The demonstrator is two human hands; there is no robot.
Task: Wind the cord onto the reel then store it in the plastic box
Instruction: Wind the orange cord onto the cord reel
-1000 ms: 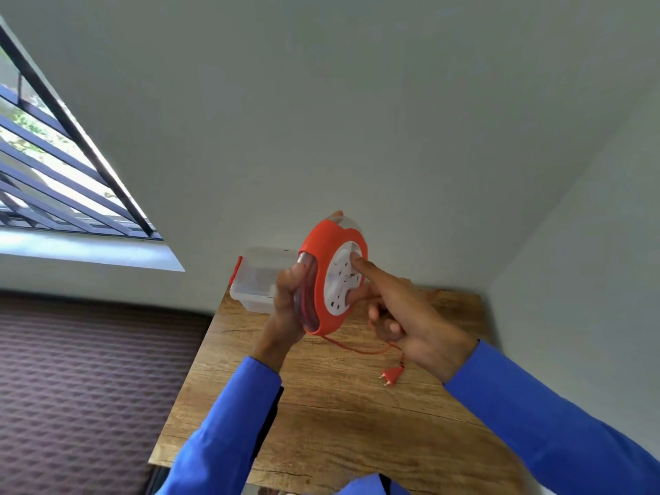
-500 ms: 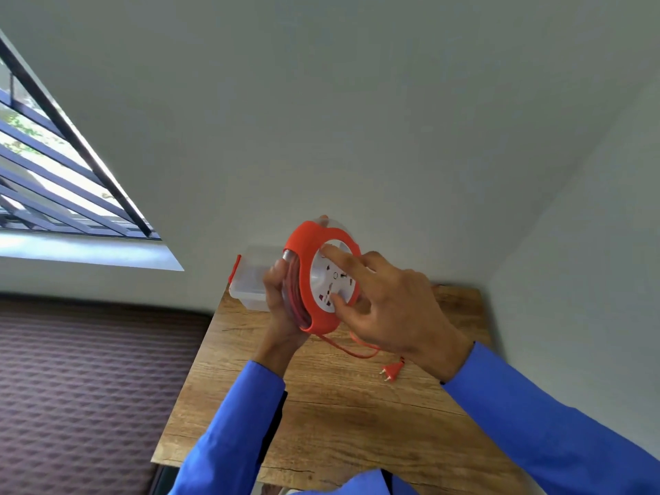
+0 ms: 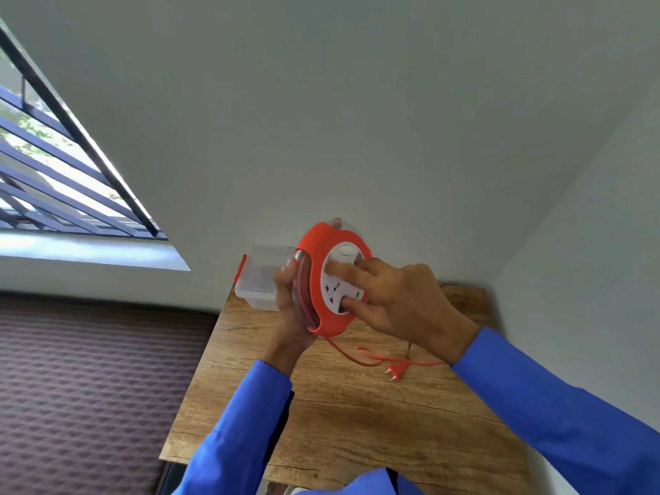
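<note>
**Winding step: reel held up, cord tail still loose**

Head view. Reel [image 3: 326,280] held upright above the surface [image 3: 357,423], just in front of the plastic box [image 3: 259,280]. Left hand [image 3: 291,301] wrapped round the reel's rear rim, fingers grasping it. Right hand [image 3: 396,298] laid on the white hub face, fingers [image 3: 343,270] curled onto it and gripping it to turn. Cord [image 3: 351,357] hanging from the reel's lower edge and trailing in loose loops to the plug [image 3: 395,371], which lies on the surface.

Judged step: turning the hub to draw in the last slack. Best done with the frame kept steady in the left hand and the hub turned evenly, so that the loops feed in without kinking and the plug does not snag at the slot.

Materials: reel housing glossy orange plastic, round, with clear side walls showing red coils inside. Hub white, with socket holes. Cord thin, flexible. Box translucent, rectangular, red clip at the side. Surface wood-grained, matt.
</note>
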